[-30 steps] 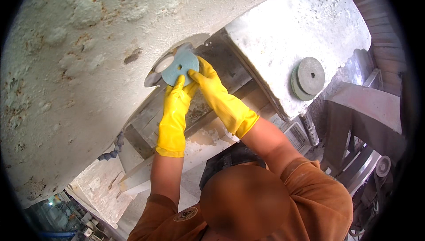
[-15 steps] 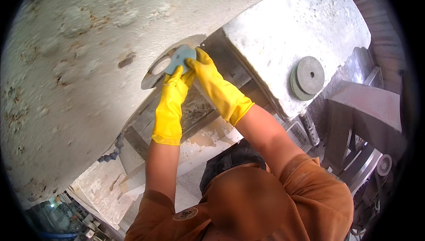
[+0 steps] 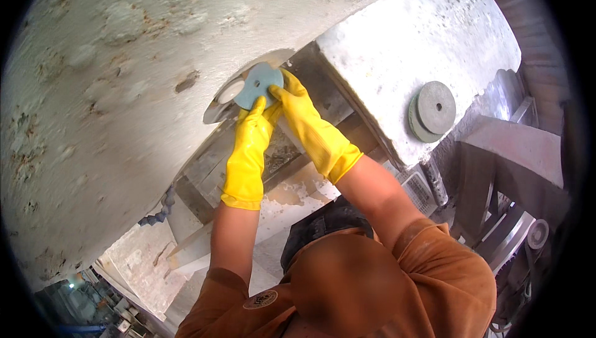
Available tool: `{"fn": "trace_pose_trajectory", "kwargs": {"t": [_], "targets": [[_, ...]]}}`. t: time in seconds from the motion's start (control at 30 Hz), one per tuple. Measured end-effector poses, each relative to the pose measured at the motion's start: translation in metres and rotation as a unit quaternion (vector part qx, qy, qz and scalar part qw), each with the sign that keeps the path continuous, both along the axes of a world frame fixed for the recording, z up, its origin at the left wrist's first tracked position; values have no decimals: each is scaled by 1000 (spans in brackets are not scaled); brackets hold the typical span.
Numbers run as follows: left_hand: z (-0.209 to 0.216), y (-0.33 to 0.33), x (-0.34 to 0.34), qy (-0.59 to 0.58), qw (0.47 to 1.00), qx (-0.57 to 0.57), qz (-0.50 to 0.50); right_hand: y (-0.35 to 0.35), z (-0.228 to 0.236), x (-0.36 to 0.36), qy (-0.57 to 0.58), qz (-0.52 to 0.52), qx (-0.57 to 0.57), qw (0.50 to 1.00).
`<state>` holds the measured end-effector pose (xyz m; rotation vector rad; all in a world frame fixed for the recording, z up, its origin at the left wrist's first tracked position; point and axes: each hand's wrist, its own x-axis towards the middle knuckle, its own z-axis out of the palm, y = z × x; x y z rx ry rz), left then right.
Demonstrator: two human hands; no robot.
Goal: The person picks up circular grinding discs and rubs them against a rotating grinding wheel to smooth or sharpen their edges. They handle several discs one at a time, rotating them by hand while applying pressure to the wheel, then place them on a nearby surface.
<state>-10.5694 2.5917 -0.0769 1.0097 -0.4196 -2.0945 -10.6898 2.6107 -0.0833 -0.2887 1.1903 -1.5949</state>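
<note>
A flat blue-grey disc (image 3: pixel 264 76) with a small hole in its middle is held between both my hands, its face turned up to view. My left hand (image 3: pixel 254 122), in a yellow rubber glove, grips its lower edge with the thumb on the face. On the right edge, my gloved right hand (image 3: pixel 293 94) pinches it the same way; the fingers behind the disc are hidden. Just left of the disc is a pale oval piece (image 3: pixel 231 91), inside the opening in a large whitish, pitted curved body (image 3: pixel 136 90).
On a white, dusty block (image 3: pixel 397 34) at the right lie two stacked grey-green wheels (image 3: pixel 436 107). Machinery with a curved guard (image 3: pixel 512 145) stands at the far right. A black corrugated hose (image 3: pixel 162 207) hangs below the large body, near a beam frame (image 3: pixel 192 200).
Both hands and the disc have shifted slightly right, and the disc's face shows a little more fully. My grip stays on it.
</note>
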Motion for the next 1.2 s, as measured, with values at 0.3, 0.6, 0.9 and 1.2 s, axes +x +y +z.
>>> {"fn": "trace_pose_trajectory", "kwargs": {"t": [0.3,0.6,0.9,1.2], "targets": [[14,23,1,-7,1000,-15,9,27,16,0,-22,31,-4,999],[4,35,30,-15,999,34,-13,49,15,13,-67,52,14,996],[0,6,46,-8,1000,-26,-6,31,18,37,-35,103,-51,993],[-26,-38,63,48,998,30,-21,-13,7,40,-40,133,-17,990]]}}
